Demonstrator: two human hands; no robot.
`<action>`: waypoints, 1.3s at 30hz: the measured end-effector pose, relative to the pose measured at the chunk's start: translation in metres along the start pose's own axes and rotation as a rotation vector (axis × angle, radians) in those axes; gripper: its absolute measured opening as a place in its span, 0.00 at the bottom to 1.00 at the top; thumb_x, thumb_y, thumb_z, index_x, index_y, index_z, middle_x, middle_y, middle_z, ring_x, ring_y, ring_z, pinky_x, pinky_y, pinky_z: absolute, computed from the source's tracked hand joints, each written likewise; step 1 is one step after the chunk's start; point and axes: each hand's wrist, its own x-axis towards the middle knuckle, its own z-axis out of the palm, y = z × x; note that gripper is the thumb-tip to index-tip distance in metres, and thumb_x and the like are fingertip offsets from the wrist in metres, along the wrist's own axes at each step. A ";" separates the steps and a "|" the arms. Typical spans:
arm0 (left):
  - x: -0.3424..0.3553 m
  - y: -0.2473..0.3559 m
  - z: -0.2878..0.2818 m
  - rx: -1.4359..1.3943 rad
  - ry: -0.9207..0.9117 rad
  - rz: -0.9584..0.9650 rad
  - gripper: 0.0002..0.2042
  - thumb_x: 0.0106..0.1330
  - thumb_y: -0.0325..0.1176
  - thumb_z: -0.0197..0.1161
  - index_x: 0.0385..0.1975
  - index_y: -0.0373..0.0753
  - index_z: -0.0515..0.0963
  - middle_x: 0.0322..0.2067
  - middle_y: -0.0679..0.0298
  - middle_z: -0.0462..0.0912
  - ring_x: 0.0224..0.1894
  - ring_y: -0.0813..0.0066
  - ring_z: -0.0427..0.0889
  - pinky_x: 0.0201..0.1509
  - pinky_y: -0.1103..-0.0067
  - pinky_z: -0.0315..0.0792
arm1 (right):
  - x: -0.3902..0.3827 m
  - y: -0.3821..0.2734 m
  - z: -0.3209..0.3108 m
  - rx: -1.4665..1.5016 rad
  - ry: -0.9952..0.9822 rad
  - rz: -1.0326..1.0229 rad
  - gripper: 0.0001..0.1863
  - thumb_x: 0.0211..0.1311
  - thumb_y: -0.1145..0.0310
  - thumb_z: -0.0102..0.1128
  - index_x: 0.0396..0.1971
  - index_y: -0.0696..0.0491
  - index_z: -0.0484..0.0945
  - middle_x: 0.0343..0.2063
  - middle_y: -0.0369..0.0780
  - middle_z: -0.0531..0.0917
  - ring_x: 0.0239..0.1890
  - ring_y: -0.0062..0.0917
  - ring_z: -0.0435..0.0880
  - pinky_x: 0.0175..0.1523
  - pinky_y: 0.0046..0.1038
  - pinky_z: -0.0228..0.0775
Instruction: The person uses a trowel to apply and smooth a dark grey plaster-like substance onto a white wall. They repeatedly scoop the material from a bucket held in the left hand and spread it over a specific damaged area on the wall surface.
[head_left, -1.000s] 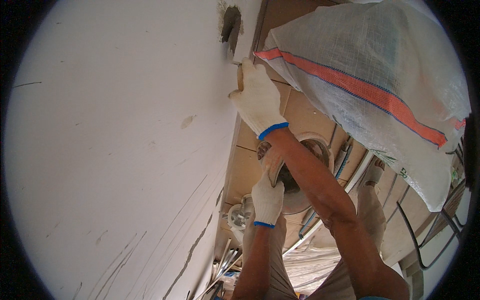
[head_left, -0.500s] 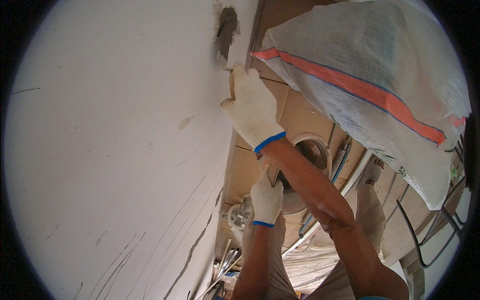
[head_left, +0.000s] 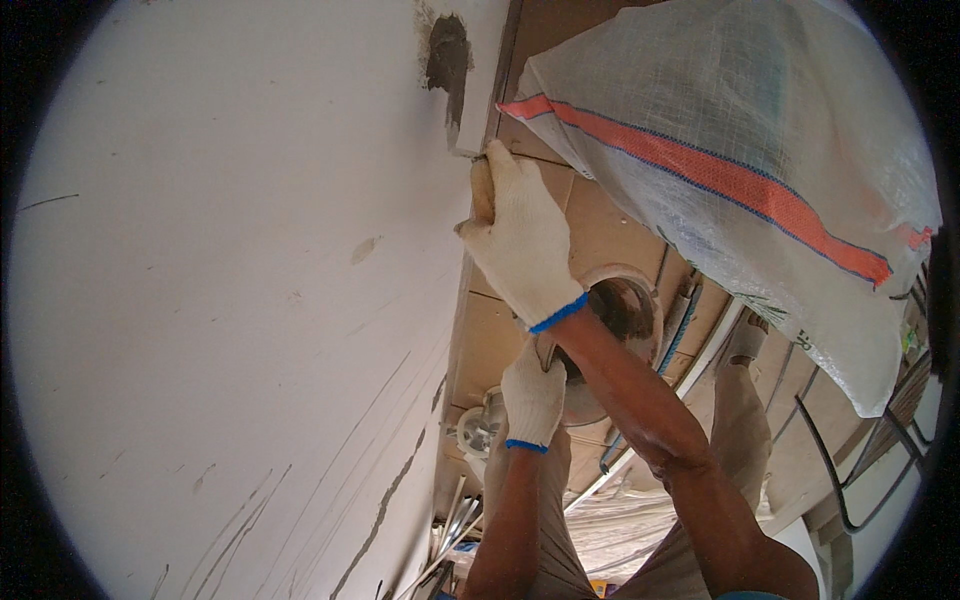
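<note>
My right hand (head_left: 515, 235), in a white knit glove with blue cuff, is closed on a tan, wooden-looking handle (head_left: 483, 190) against the wall's edge. The tool's working end is unclear. Just above it, the white wall (head_left: 250, 200) has a rough, elongated grey patch (head_left: 448, 60). Lower down, my left gloved hand (head_left: 532, 395) is closed on a greyish tool (head_left: 547, 352), partly hidden, over a round bucket (head_left: 625, 305) with a dark inside. The bucket is partly covered by my right forearm.
Right lies a large translucent woven sack (head_left: 720, 130) with an orange stripe on tan tiled floor (head_left: 600, 225). Below are a tube-like tool (head_left: 680, 320), a white container (head_left: 480, 430), loose strips (head_left: 450, 530), crumpled plastic (head_left: 620, 510) and a black metal frame (head_left: 830, 470).
My right hand has moved a little down along the wall's edge. The grey patch reaches lower and looks more filled. My left hand stays near the bucket, its grip unchanged.
</note>
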 end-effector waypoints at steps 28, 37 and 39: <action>0.003 0.001 -0.004 0.052 -0.032 -0.002 0.27 0.64 0.34 0.62 0.66 0.40 0.75 0.41 0.38 0.86 0.46 0.39 0.86 0.50 0.54 0.79 | 0.045 -0.020 0.021 -0.018 -0.007 0.076 0.28 0.51 0.68 0.74 0.52 0.55 0.73 0.41 0.49 0.77 0.45 0.49 0.82 0.49 0.47 0.76; 0.002 0.004 -0.004 0.072 -0.025 0.002 0.24 0.65 0.35 0.63 0.63 0.43 0.77 0.42 0.41 0.87 0.47 0.39 0.86 0.49 0.54 0.79 | 0.032 -0.010 0.023 -0.079 0.003 -0.078 0.39 0.52 0.71 0.71 0.65 0.58 0.66 0.49 0.55 0.75 0.51 0.53 0.82 0.50 0.50 0.79; 0.001 0.008 -0.007 0.089 -0.030 -0.010 0.24 0.65 0.35 0.63 0.62 0.42 0.78 0.42 0.41 0.87 0.47 0.39 0.86 0.50 0.54 0.79 | 0.030 -0.008 0.023 -0.098 -0.011 -0.076 0.39 0.53 0.72 0.71 0.66 0.58 0.65 0.49 0.54 0.75 0.51 0.53 0.82 0.50 0.49 0.79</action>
